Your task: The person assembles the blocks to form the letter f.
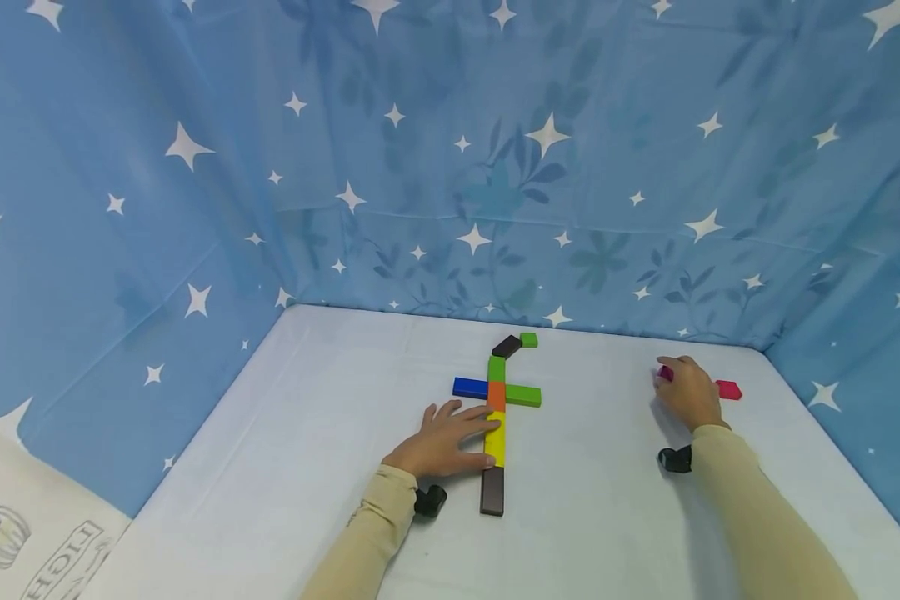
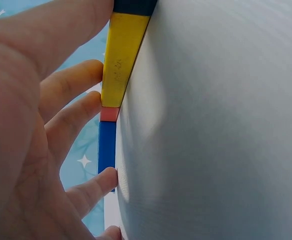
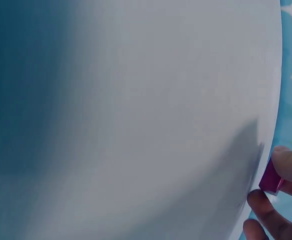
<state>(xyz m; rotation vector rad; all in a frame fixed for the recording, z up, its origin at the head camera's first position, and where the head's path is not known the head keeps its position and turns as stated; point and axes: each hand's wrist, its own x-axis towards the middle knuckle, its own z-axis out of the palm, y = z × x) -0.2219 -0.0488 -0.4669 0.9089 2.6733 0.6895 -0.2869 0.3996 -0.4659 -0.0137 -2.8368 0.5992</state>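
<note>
A row of flat blocks lies mid-table: a dark brown block (image 1: pixel 492 492), a yellow block (image 1: pixel 497 442), an orange block (image 1: pixel 497 397) and a green block (image 1: pixel 497 367). From the orange one a blue block (image 1: pixel 470 387) extends left and a longer green block (image 1: pixel 523 395) right. My left hand (image 1: pixel 450 439) rests against the yellow block with fingers spread, thumb near its lower end. On the right, my right hand (image 1: pixel 690 392) pinches a small magenta block (image 3: pixel 270 179) between thumb and fingers, near the table surface.
A pinkish-red block (image 1: pixel 729 390) lies right of my right hand. Beyond the row's top are a tilted dark block (image 1: pixel 507 347) and a small green cube (image 1: pixel 528 340). A blue star-patterned curtain (image 1: pixel 420 167) hangs behind the white table (image 1: pixel 270 467).
</note>
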